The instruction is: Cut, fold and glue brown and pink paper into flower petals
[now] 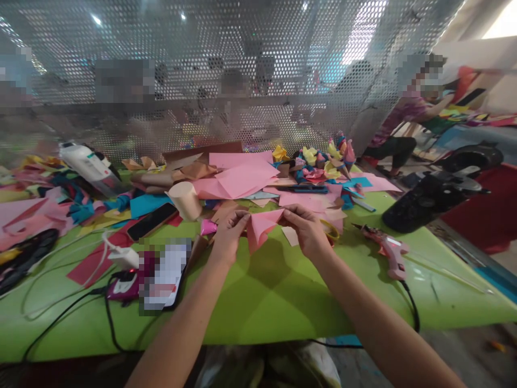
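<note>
Between my hands, above the green tabletop (278, 307), hangs a folded piece of pink paper (262, 229). My left hand (231, 231) pinches its left corner between thumb and fingers. The upper right corner is pinched in my right hand (305, 226). The paper's lower edge droops to a point and touches nothing that I can see. A pink roll-like item (209, 227) lies just left of my left hand. Partly hidden behind my right hand is a yellow ring-shaped object (332, 231), perhaps tape or scissor handles.
Pink sheets (246, 175) and folded paper pieces (323, 161) crowd the back. A glue gun (390, 250) and black bottle (432, 199) are right. Left are a beige cylinder (183, 200), phones (167, 277), a power strip (125, 284) and cables. A person (407, 113) sits beyond.
</note>
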The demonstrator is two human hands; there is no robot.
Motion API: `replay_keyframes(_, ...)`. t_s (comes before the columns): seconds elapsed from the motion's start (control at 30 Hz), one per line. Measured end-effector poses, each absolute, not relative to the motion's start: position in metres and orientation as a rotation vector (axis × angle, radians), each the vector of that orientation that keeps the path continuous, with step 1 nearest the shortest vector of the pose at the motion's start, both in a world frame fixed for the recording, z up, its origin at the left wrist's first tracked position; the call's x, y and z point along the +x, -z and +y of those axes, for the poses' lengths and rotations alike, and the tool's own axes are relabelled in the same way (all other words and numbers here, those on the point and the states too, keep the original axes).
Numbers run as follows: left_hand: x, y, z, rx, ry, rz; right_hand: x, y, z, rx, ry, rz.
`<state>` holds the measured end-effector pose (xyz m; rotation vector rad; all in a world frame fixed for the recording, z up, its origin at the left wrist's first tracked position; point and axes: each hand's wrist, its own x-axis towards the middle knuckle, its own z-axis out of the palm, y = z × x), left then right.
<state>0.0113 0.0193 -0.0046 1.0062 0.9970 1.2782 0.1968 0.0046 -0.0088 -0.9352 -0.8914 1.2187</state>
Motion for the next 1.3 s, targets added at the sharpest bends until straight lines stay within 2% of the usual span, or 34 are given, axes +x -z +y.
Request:
replay_keyframes(0.23,0.0084,0.0029,0.0197,1.292,-1.393,0.994,0.1967,0.0087,0.0042,-1.066,-1.252,-1.036)
replay_keyframes(0.7,0.0069,0.0085,0.0235,1.259,-1.266,0.986,0.2044,0.0017,0.0066,-1.149,-1.015,-1.293)
replay_keyframes(1.3,0.0070,0.0014,0.0172,1.476,-1.140,0.928,0.1999,0.0020,-0.0001,-1.182,-1.059,-1.543)
